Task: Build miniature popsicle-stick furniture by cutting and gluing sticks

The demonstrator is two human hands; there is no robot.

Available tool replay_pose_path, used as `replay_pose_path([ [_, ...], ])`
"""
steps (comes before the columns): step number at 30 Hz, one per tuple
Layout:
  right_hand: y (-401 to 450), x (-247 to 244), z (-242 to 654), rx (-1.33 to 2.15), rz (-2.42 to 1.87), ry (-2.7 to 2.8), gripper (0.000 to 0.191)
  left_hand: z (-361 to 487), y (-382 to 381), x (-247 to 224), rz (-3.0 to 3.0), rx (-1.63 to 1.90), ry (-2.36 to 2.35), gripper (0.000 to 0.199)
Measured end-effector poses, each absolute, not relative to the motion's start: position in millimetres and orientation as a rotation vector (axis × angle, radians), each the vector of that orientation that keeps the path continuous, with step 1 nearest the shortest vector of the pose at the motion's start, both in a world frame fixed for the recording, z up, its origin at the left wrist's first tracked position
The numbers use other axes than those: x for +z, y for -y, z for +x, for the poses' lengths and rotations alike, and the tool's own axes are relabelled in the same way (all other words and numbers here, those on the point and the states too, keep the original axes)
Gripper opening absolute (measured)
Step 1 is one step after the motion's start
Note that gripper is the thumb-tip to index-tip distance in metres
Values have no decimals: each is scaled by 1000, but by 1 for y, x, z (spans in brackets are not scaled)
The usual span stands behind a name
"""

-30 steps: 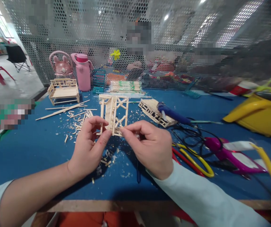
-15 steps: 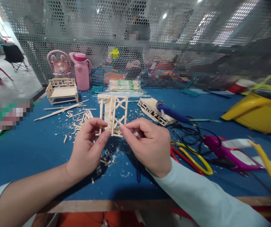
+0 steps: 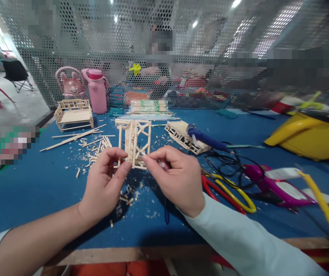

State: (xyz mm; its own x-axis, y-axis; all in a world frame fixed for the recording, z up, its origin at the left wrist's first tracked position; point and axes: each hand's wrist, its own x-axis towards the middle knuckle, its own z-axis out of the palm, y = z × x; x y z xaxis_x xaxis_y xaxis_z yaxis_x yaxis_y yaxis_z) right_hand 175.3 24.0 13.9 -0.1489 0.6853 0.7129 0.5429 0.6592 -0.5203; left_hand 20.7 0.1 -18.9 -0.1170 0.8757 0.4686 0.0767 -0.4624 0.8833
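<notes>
A small upright wooden stick frame (image 3: 136, 134) with crossed bars stands at the middle of the blue table. My left hand (image 3: 106, 180) grips its lower left part between thumb and fingers. At its lower right, my right hand (image 3: 177, 178) is pinched closed at the crossed bars; whatever lies between those fingertips is too small to make out. Short cut sticks and crumbs (image 3: 102, 145) are scattered left of the frame. A flat wooden lattice piece (image 3: 178, 134) lies to the right, with a blue glue gun (image 3: 207, 137) resting over it.
A miniature wooden bench (image 3: 74, 116), a pink bottle (image 3: 97, 92) and bundled sticks (image 3: 148, 107) stand at the back before a perforated metal screen (image 3: 118, 42). On the right are red and yellow-handled tools (image 3: 236, 195), cables, a magenta tool (image 3: 285, 189) and a yellow dustpan (image 3: 311, 134).
The whole view has shifted slightly, with objects appearing a little further left and lower. Both hands keep their places at the frame, and its upper crossed bars show more squarely.
</notes>
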Motion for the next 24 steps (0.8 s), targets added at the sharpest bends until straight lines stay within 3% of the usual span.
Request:
replay_pose_path([
  [12, -24, 6, 185, 241, -816, 1796, 9, 19, -6, -18, 1444, 1742, -1028, 24],
  [19, -28, 3, 187, 267, -871, 1789, 8, 18, -6, -18, 1598, 1654, -1072, 4],
  [24, -23, 4, 184, 76, -749, 1932, 8, 16, -1, -14, 1667, 1617, -1055, 6],
])
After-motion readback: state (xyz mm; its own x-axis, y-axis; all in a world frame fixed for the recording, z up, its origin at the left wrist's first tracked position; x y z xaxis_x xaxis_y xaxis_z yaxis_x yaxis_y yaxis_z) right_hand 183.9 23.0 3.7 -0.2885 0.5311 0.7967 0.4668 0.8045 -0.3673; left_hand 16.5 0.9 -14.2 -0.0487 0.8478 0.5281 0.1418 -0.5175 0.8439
